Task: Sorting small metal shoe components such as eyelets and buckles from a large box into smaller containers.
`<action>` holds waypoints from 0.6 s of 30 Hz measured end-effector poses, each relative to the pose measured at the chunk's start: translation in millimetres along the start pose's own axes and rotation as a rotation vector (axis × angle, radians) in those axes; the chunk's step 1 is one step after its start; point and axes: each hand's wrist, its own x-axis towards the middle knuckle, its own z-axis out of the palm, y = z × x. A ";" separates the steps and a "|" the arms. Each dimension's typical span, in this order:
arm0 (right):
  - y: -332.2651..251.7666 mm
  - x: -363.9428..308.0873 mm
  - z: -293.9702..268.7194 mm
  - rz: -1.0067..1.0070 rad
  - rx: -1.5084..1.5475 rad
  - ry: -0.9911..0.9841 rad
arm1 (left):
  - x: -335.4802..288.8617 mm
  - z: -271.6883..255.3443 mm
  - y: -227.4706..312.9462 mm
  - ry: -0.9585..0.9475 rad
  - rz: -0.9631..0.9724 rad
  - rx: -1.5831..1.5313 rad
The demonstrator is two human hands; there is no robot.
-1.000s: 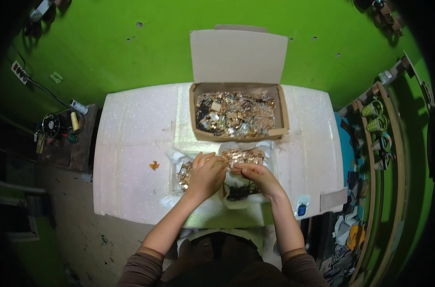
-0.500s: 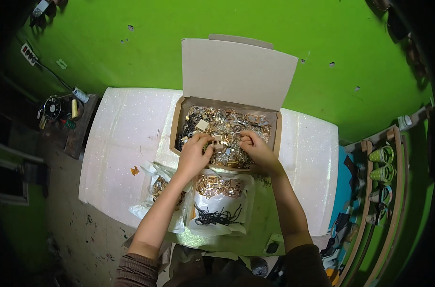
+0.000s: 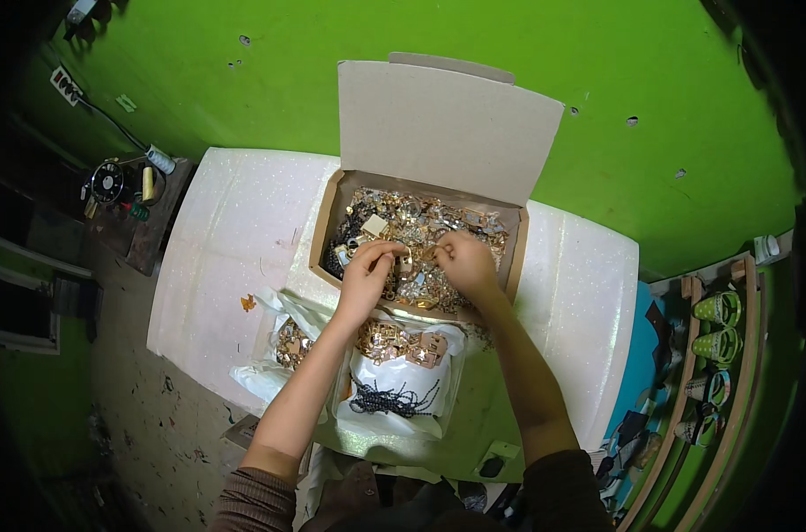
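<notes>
While we lean over the white tabletop (image 3: 234, 239), both our hands are inside the open cardboard box (image 3: 325, 232), which sits toward twelve o'clock from us with its lid flap (image 3: 443, 124) standing up against the green wall (image 3: 332, 53). That upright flap keeps the whole tray of mixed gold and silver metal fittings (image 3: 438, 222) open to reach from our side.

Our left hand (image 3: 367, 270) is curled, fingers bent down and closed on a small pale metal piece (image 3: 406, 263) at the middle of the heap; our right hand (image 3: 463, 262) meets it from three o'clock, fingertips pinched on the same cluster, so the two hands are touching or nearly so. Whether each holds its own piece or both share one, we cannot quite tell at this size. Both forearms come up from six o'clock and converge, wrists raised just over the near wall of the box.

Between us and the box, at about six o'clock from it, lies a white plastic bag (image 3: 394, 417) with gold buckles (image 3: 403, 341) piled at its mouth and a dark beaded chain (image 3: 390, 399) further down, placed close, it seems, so sorted parts travel a short way. A second clear bag of gold pieces (image 3: 288, 341) rests at its nine o'clock side, with one small orange scrap (image 3: 248, 303) loose on the tabletop beyond.
</notes>
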 end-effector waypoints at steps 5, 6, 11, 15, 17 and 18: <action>9.2 -3.7 -37.7 0.367 0.742 -0.173 | 5.9 9.9 17.8 -0.019 -0.636 -1.044; -1.8 -2.1 -44.6 0.361 0.745 -0.177 | 6.2 8.9 18.8 0.049 -0.754 -1.542; -43.0 10.2 -54.9 0.176 0.813 -0.133 | 3.6 21.5 12.7 -0.055 -0.607 -1.726; -9.6 22.7 -44.0 0.165 0.409 0.022 | -1.1 26.7 6.8 0.061 -0.604 -1.792; 14.6 22.3 -34.9 0.116 0.271 -0.007 | -1.5 24.1 4.5 0.104 -0.595 -1.873; 20.5 22.6 -31.0 0.068 0.134 -0.036 | -1.2 21.0 3.2 0.108 -0.593 -1.874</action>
